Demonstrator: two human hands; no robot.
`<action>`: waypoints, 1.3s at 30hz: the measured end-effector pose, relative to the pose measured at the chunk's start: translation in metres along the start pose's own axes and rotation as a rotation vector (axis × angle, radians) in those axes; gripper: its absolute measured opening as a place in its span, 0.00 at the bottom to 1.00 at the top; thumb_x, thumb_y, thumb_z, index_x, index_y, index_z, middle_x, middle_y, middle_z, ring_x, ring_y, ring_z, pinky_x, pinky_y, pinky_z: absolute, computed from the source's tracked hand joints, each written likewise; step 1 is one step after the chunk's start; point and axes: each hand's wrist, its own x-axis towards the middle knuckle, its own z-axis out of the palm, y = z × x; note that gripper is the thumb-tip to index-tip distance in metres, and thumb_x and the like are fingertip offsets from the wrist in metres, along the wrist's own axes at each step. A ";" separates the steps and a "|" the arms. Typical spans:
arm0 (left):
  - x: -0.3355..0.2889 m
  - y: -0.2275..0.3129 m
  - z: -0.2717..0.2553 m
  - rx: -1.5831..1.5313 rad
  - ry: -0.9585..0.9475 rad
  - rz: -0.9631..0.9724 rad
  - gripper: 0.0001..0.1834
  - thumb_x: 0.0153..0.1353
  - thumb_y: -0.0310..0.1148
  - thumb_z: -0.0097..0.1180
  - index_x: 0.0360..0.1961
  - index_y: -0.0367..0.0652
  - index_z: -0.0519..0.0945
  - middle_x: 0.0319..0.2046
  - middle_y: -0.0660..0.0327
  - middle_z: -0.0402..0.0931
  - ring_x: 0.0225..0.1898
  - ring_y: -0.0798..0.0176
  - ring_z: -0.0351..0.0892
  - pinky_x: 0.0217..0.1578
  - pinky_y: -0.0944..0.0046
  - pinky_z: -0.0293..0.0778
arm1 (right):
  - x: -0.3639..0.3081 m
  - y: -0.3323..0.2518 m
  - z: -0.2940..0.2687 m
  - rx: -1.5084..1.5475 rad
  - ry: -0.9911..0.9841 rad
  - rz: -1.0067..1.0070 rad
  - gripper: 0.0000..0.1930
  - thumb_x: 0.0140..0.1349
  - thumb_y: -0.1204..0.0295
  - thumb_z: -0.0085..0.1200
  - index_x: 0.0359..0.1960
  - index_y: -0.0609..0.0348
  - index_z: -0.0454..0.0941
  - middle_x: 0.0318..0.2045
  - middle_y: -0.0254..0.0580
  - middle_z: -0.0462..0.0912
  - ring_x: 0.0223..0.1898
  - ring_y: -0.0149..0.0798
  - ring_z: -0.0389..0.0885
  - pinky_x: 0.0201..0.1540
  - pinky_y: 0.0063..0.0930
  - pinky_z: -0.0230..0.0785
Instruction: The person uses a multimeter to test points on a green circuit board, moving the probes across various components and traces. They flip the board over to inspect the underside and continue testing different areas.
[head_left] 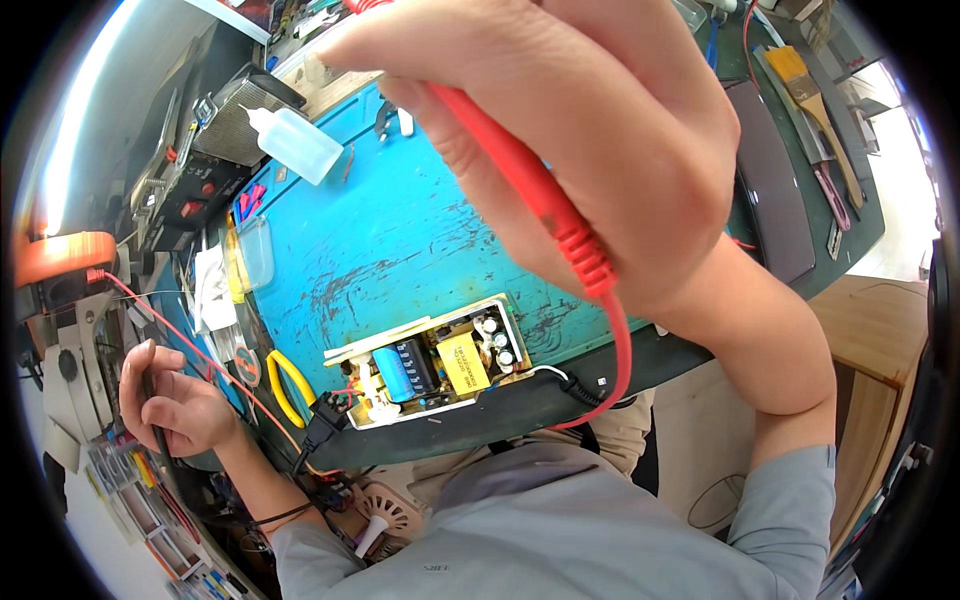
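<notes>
Raised close to the camera, my right hand (610,130) is closed round a red test probe (510,165). Its red lead hangs down past the wrist toward my lap; the probe's tip is cut off by the upper edge. Low at the left, my left hand (190,410) has its fingers curled round a black test probe (160,440). Between the two hands, an open power supply board (425,375) lies at the mat's near edge, with a blue capacitor and a yellow transformer showing. Neither probe touches it. A red lead also runs from the orange multimeter (65,260) at the left.
Yellow-handled pliers (290,390) and a black plug (322,425) lie left of the board. On the blue mat (350,230) rests a white squeeze bottle (300,147). A dark laptop (770,180) and a brush (815,100) lie to the right, with a wooden cabinet (870,330) below.
</notes>
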 end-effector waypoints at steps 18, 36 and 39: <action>-0.003 0.006 0.010 0.100 0.089 0.068 0.30 0.76 0.51 0.36 0.49 0.27 0.71 0.31 0.45 0.81 0.26 0.61 0.74 0.24 0.68 0.71 | -0.003 0.002 0.004 0.002 0.030 -0.029 0.10 0.59 0.77 0.59 0.41 0.70 0.82 0.29 0.42 0.77 0.27 0.33 0.74 0.30 0.22 0.67; -0.010 -0.004 -0.006 0.027 0.011 0.075 0.29 0.76 0.49 0.34 0.54 0.27 0.69 0.38 0.40 0.80 0.35 0.53 0.80 0.32 0.64 0.77 | 0.000 0.016 0.011 0.054 0.188 -0.133 0.10 0.56 0.81 0.61 0.40 0.70 0.82 0.28 0.42 0.76 0.26 0.34 0.73 0.29 0.22 0.67; -0.009 -0.003 -0.005 0.020 0.020 0.081 0.29 0.76 0.49 0.34 0.53 0.27 0.69 0.38 0.40 0.80 0.34 0.53 0.80 0.32 0.64 0.77 | 0.000 0.019 0.009 0.067 0.215 -0.152 0.10 0.55 0.82 0.62 0.40 0.70 0.82 0.28 0.42 0.76 0.26 0.34 0.73 0.29 0.23 0.67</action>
